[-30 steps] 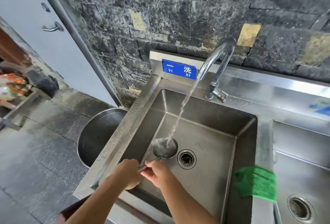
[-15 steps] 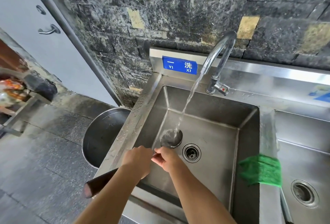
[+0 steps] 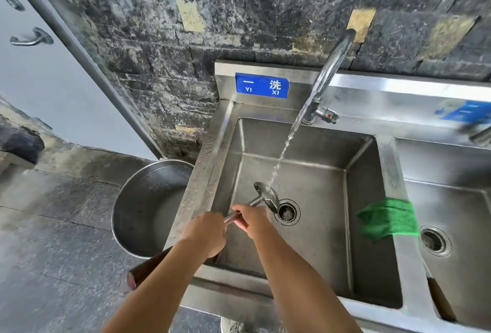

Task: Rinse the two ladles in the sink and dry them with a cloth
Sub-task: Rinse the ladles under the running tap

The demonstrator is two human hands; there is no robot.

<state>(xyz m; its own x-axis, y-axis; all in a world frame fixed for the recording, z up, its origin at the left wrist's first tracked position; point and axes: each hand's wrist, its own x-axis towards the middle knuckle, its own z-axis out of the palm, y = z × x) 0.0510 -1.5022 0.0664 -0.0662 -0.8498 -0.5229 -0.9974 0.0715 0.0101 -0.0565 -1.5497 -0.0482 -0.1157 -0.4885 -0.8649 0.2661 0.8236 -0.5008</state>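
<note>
A steel ladle (image 3: 267, 196) with a dark wooden handle end (image 3: 144, 270) is held over the left sink basin (image 3: 313, 173). Its bowl is turned on its side next to the drain (image 3: 287, 212), under the running water stream from the tap (image 3: 333, 67). My left hand (image 3: 206, 231) grips the shaft lower down. My right hand (image 3: 252, 218) grips the shaft closer to the bowl. A green cloth (image 3: 388, 219) hangs over the divider between the two basins. Only one ladle is visible.
A large steel pot (image 3: 138, 210) stands on the floor left of the sink. A second basin (image 3: 451, 200) with its own drain lies to the right. Dark stone wall behind; a blue sign (image 3: 261, 85) on the backsplash. A white door (image 3: 39, 67) at far left.
The ladle bowl has rotated from facing up under the stream to lying on its side near the drain. Both hands stayed on the shaft. The camera view has shifted and come closer.
</note>
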